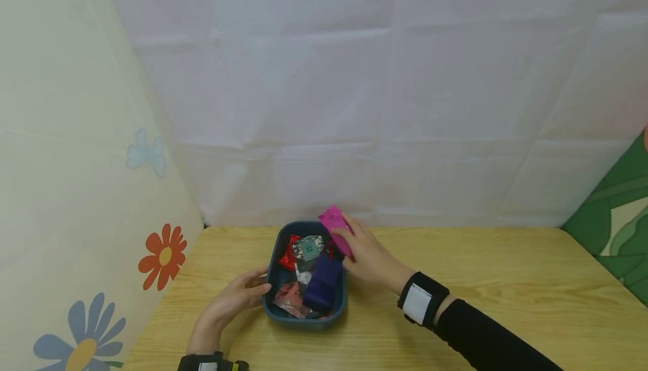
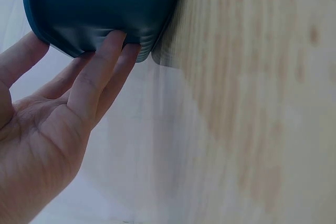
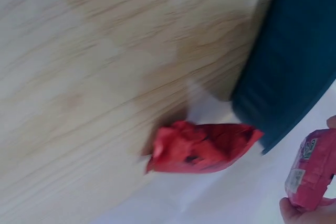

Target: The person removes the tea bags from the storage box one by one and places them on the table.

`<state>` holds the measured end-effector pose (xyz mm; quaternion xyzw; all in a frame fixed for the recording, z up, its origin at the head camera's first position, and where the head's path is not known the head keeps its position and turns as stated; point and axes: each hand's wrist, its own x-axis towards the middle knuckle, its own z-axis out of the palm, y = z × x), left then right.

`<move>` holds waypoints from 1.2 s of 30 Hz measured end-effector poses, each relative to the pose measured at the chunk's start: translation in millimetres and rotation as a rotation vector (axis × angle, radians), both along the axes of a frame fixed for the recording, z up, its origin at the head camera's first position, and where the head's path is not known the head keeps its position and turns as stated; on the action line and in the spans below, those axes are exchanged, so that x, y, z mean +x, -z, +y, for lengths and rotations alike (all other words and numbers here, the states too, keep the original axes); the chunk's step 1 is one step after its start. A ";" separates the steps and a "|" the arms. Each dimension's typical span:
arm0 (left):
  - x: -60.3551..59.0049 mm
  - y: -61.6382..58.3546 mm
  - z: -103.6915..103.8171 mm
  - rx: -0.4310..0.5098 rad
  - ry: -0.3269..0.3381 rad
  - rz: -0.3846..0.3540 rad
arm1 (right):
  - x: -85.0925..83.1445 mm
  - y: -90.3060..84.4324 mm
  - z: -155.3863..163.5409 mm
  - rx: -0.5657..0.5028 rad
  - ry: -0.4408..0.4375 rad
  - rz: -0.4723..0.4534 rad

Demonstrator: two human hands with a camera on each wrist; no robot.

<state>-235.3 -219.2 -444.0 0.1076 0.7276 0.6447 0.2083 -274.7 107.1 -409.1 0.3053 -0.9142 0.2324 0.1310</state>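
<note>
A dark teal plastic bin stands on the wooden table and holds several small packets. My left hand is at the bin's left side. In the left wrist view, its extended fingers touch the outer wall, and the thumb is near the rim. Over the bin's far right corner, my right hand pinches a bright pink packet between thumb and fingers. That pink packet also shows at the edge of the right wrist view, with the fingertips on it. Inside the bin lies a dark purple item.
In the right wrist view a crumpled red packet lies beside the bin. The bin also holds a red packet, a patterned dark packet and a clear pinkish packet. A white sheet hangs behind the table.
</note>
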 end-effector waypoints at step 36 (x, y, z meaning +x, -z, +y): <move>-1.0 3.1 -1.1 -0.023 -0.023 -0.025 | -11.5 33.4 140.0 0.217 0.016 0.117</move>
